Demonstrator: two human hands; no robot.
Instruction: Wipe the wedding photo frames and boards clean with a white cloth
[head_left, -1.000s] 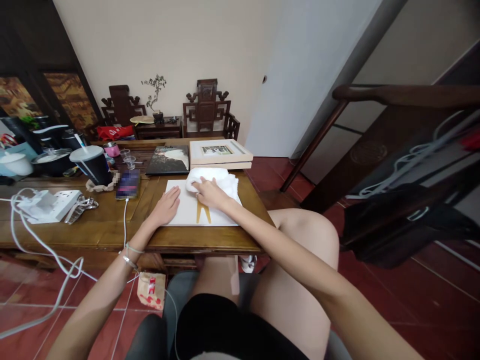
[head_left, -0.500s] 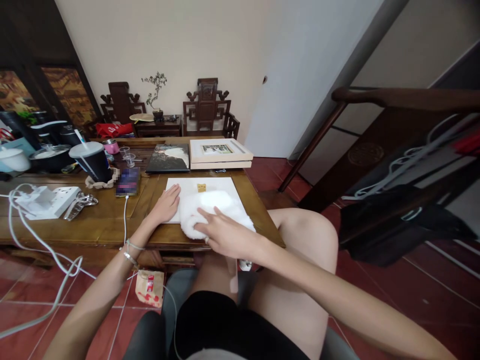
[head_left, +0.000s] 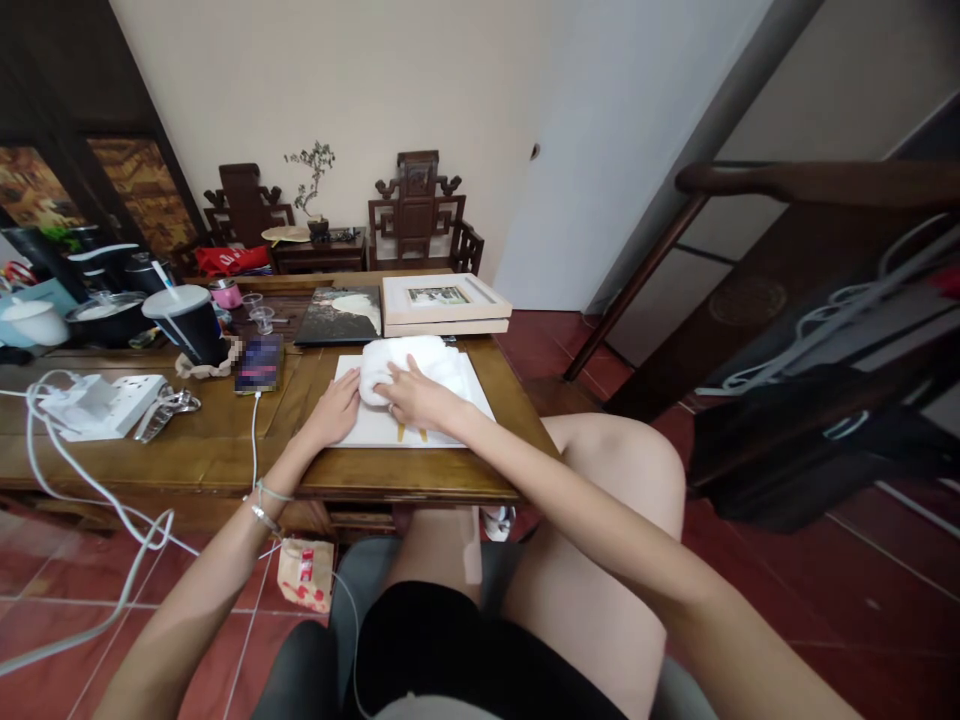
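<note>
A white board (head_left: 360, 433) lies flat near the front edge of the wooden table. My left hand (head_left: 337, 407) rests on its left edge, fingers stretched out and lying flat. On the board's far part sits a folded, fluffy white towel (head_left: 401, 358), pressed down by my right hand (head_left: 421, 397). The fingers of that hand are partly spread over the towel and some sink into its folds. Two small yellow-brown marks (head_left: 401, 434) show on the board below the right hand; the towel covers much of the rest.
Behind the board lie a dark picture panel (head_left: 341, 315) and light stacked frames (head_left: 450, 300). To the left are a phone (head_left: 259, 364) on a cable, a lidded cup (head_left: 193, 325), and a white power strip (head_left: 120, 402) with looping cords. A paper bag (head_left: 306, 573) hangs below the table edge.
My right hand and the towel have moved away from me, up the board. The yellow-brown shape at the far part is now covered, and marks nearer the front show. My left hand stays put.
</note>
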